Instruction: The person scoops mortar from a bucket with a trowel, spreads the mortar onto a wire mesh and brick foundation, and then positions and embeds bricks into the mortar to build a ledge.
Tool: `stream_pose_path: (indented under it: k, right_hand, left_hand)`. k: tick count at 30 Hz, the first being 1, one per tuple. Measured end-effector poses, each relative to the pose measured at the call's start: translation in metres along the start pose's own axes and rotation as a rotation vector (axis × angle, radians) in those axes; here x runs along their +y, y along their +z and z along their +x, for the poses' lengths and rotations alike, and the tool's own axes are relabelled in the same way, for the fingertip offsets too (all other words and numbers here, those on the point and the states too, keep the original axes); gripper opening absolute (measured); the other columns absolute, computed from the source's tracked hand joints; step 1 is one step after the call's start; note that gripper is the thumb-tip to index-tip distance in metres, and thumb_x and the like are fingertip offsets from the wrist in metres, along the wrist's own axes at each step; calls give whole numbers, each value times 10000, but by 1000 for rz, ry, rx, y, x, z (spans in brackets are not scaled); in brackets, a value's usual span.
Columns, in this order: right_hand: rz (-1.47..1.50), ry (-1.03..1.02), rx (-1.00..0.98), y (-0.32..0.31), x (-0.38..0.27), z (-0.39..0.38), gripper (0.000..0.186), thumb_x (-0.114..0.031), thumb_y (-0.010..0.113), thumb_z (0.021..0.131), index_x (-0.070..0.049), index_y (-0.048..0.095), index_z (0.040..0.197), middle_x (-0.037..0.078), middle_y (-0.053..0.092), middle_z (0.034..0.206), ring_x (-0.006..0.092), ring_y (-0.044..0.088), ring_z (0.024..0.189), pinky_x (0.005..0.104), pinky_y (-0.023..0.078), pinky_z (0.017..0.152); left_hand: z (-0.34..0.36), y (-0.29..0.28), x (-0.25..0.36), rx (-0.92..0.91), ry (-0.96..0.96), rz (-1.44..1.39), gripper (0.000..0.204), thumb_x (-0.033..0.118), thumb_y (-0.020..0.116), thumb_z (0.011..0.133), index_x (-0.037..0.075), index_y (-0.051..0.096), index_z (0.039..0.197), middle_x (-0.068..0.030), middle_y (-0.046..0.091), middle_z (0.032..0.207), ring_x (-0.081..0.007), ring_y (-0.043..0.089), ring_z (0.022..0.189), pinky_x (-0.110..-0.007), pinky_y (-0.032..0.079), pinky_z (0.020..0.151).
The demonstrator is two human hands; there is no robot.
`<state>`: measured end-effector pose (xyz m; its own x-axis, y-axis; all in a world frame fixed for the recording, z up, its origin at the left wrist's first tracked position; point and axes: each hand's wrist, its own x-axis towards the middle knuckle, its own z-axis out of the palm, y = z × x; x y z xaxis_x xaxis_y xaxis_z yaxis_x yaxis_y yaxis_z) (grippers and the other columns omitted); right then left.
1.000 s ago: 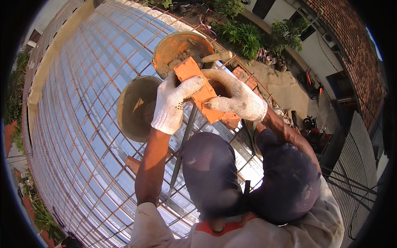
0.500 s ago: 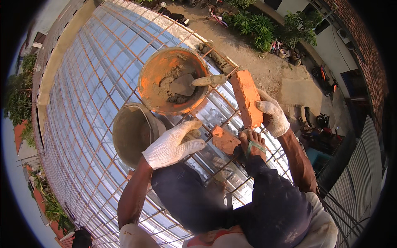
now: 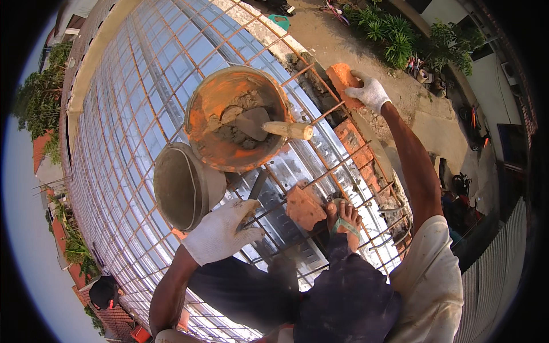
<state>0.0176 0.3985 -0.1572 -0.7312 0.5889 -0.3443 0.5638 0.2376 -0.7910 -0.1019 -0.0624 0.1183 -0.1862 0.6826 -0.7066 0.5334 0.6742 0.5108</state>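
Observation:
My right hand (image 3: 372,93), in a white knit glove, reaches out to the far right. It grips an orange brick (image 3: 343,84) by its near end at the wall's edge. My left hand (image 3: 220,231), also gloved, is closed beside the grey bucket (image 3: 177,186), around what looks like a dark flat-bladed tool (image 3: 258,184); its lower part is hidden in the fingers. Farther off, an orange mortar-stained bucket (image 3: 209,140) holds wet grey mortar (image 3: 229,123). A trowel (image 3: 287,130) rests in it, its wooden handle over the rim. A broken brick piece (image 3: 304,207) lies by my sandalled foot (image 3: 346,220).
A rusty rebar grid (image 3: 154,108) spans shiny corrugated metal decking (image 3: 120,137). A row of laid bricks (image 3: 357,151) runs along the right edge, with a yard (image 3: 417,123) far below. A person in a black cap (image 3: 104,292) is at the lower left.
My right hand has carried the brick away from my foot, out to the far right edge. The left hand has drawn slightly back and left, and the dark tool now shows by it.

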Motion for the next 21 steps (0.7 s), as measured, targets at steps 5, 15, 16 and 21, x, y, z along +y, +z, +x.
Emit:
stream_pose_path:
  k: [5, 15, 16, 21]
  right_hand:
    - [-125, -136, -59, 18, 11, 20, 862, -350, 877, 789, -44, 581, 1540, 212, 737, 1330, 294, 731, 1180, 385, 560, 1042]
    - [3, -141, -217, 17, 12, 28, 822, -339, 863, 816, -43, 589, 1533, 204, 702, 1408, 307, 688, 1281, 390, 529, 1097]
    - [25, -130, -231, 17, 14, 29, 823, -340, 866, 819, -45, 587, 1535, 204, 701, 1413, 311, 687, 1284, 392, 527, 1100]
    - [-31, -101, -279, 11, 23, 34, 844, -331, 871, 885, -40, 513, 1592, 181, 625, 1521, 295, 628, 1362, 406, 492, 1152]
  left_hand:
    - [8, 12, 11, -49, -15, -49, 595, 345, 755, 1000, -14, 586, 1442, -218, 669, 1256, -353, 692, 1185, -437, 555, 1017]
    - [132, 74, 27, 309, 288, 5, 474, 204, 671, 1024, -23, 589, 1432, -249, 663, 1250, -431, 659, 1176, -494, 533, 1006]
    - [154, 75, 37, 295, 235, -97, 452, 192, 652, 1029, -20, 594, 1424, -252, 659, 1258, -451, 639, 1188, -512, 518, 1021]
    - [270, 97, 52, 750, 342, -103, 412, 113, 625, 1027, -1, 597, 1423, -257, 632, 1322, -470, 611, 1237, -513, 496, 1069]
